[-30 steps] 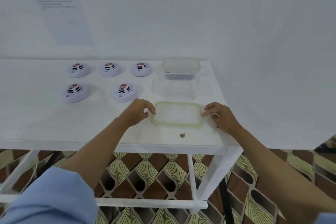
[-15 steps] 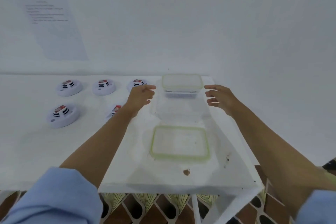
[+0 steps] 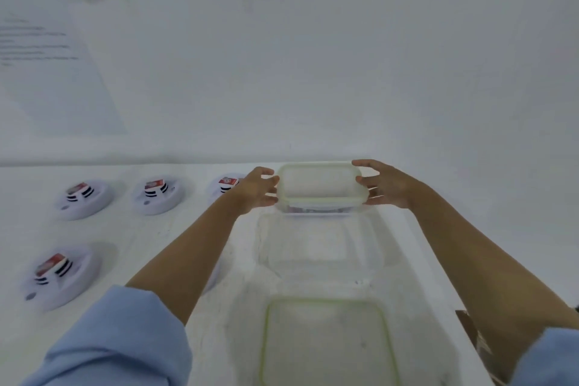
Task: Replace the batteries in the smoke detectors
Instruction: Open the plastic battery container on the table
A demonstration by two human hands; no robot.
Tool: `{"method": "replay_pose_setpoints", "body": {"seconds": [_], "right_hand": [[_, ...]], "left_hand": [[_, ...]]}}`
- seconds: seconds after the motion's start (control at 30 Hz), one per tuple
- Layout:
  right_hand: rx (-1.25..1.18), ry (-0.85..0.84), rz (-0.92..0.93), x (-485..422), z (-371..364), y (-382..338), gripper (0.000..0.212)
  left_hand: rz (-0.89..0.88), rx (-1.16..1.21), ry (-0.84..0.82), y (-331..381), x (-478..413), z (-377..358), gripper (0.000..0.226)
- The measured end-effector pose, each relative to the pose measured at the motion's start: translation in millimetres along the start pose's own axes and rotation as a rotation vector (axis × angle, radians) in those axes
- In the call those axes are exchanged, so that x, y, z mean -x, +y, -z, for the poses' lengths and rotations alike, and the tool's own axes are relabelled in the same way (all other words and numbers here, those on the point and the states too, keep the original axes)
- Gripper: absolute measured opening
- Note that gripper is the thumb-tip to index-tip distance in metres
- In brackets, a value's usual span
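Several white round smoke detectors lie on the white table (image 3: 156, 247), each with a red-labelled battery on top: a back row (image 3: 83, 197) (image 3: 158, 194) (image 3: 225, 185) and one nearer (image 3: 59, 273). My left forearm covers most of another. At the back stands a clear container with a green-rimmed lid (image 3: 319, 180); something dark shows inside it. My left hand (image 3: 255, 189) holds its left end with curled fingers. My right hand (image 3: 387, 186) holds its right end.
An open clear container (image 3: 316, 247) with no lid sits just in front of the lidded one. A loose green-rimmed lid (image 3: 326, 341) lies nearest me. The table's right edge runs close beside my right arm. Papers hang on the white wall behind.
Both hands left the loose lid near me, reached over the open container, and now grasp the two ends of the far lidded container. The view has moved closer to the table.
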State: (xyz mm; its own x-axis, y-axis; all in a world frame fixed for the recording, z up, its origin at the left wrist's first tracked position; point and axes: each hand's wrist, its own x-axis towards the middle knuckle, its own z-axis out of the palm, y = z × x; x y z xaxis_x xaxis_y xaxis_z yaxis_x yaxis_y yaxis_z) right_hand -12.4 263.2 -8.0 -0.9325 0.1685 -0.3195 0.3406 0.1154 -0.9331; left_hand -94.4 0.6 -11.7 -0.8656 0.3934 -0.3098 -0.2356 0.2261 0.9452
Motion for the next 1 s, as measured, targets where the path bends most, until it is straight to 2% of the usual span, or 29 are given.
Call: {"method": "replay_pose_setpoints", "body": {"seconds": [0.13,0.23,0.43,0.53,0.67,0.8,0.87,0.93,1.0], "right_hand": [[-0.004,-0.124,-0.055,-18,13,-4,0.045],[-0.028,-0.201,-0.081,-30,21,-2,0.046],[-0.056,-0.278,-0.077,-34,22,1,0.049],[-0.059,-0.242,-0.055,-35,22,2,0.053],[0.068,-0.175,-0.034,-33,23,-3,0.058],[0.207,-0.178,0.028,-29,19,-13,0.07],[0.184,-0.192,0.044,-30,13,-16,0.078],[0.141,-0.169,0.048,-32,10,-15,0.081],[0.11,-0.141,0.047,-33,10,-12,0.08]], "left_hand": [[0.006,0.075,-0.049,3,-12,0,0.036],[0.017,0.057,-0.119,2,-17,0,0.035],[0.036,0.147,-0.082,-4,-27,-4,0.036],[-0.014,0.083,-0.011,-3,-26,-8,0.033],[-0.046,0.0,0.053,1,-23,-11,0.029],[-0.145,-0.209,0.3,3,-27,-16,0.044],[-0.187,-0.376,0.425,7,-25,-21,0.05],[-0.122,-0.448,0.453,13,-21,-26,0.053],[0.018,-0.307,0.396,18,-19,-29,0.059]]}}
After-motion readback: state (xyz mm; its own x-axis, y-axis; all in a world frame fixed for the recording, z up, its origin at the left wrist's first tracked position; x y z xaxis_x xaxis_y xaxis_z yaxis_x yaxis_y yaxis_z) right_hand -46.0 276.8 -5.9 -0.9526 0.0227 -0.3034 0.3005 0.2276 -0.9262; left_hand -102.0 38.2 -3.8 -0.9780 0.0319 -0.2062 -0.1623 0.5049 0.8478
